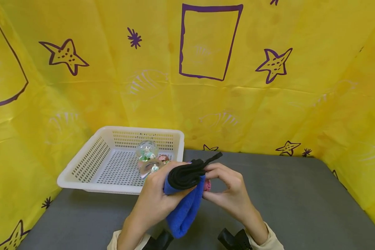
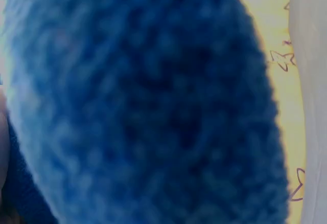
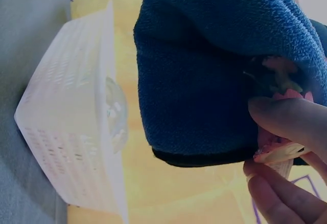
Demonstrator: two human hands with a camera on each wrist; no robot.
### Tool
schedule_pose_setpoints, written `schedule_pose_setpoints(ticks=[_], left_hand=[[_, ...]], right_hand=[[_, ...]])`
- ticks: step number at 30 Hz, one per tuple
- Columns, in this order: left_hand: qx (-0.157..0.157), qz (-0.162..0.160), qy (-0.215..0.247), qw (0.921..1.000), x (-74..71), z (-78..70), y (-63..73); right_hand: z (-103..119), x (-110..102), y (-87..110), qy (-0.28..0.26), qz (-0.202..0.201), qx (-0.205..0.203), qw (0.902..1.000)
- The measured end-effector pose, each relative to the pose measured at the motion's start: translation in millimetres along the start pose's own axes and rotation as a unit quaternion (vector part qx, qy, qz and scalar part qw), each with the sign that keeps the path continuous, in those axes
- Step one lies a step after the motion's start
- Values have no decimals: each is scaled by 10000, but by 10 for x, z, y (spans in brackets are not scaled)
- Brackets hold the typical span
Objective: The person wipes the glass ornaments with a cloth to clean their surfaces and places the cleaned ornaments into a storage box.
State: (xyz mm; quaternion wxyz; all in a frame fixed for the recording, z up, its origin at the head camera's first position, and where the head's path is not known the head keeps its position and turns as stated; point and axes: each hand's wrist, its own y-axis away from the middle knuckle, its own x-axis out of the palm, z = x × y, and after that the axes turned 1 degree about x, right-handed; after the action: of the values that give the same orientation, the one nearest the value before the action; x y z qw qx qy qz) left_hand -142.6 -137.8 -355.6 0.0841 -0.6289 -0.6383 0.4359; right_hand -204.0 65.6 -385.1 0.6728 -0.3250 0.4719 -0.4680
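Note:
My left hand point(image 1: 153, 194) grips a folded blue towel point(image 1: 184, 213) whose black edging is bunched on top, with one end sticking out to the right. Fuzzy blue fabric point(image 2: 148, 101) fills most of the left wrist view. Against the towel's right side, my right hand point(image 1: 229, 187) pinches a small pink ornament point(image 3: 276, 144) with a scalloped edge. In the right wrist view, the thumb lies on one side of it and fingers on the other. Pink and green details show at its towel end; the cloth and fingers hide the rest.
A white perforated plastic basket point(image 1: 78, 177) stands at left on the grey table point(image 1: 284, 205). Inside are a clear globe point(image 1: 147, 149) with green and white details and several small ornaments, partly behind my left hand. A yellow patterned cloth point(image 1: 156, 104) hangs around the table.

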Motion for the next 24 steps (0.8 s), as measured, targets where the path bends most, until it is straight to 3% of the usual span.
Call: schedule_pose_setpoints(ticks=[8, 16, 20, 24], left_hand=[[180, -622, 151, 9978, -31, 9, 2], [0, -775, 605, 9952, -56, 24, -22], [-274, -624, 753, 9948, -62, 35, -26], [-382, 24, 829, 9958, -55, 25, -10]], right_hand=[[-5, -5, -37, -327, 187, -551, 9978], [7, -11, -75, -647, 305, -891, 9934], [7, -22, -78, -620, 181, -883, 9940], [-17, -40, -67, -382, -114, -656, 9971]])
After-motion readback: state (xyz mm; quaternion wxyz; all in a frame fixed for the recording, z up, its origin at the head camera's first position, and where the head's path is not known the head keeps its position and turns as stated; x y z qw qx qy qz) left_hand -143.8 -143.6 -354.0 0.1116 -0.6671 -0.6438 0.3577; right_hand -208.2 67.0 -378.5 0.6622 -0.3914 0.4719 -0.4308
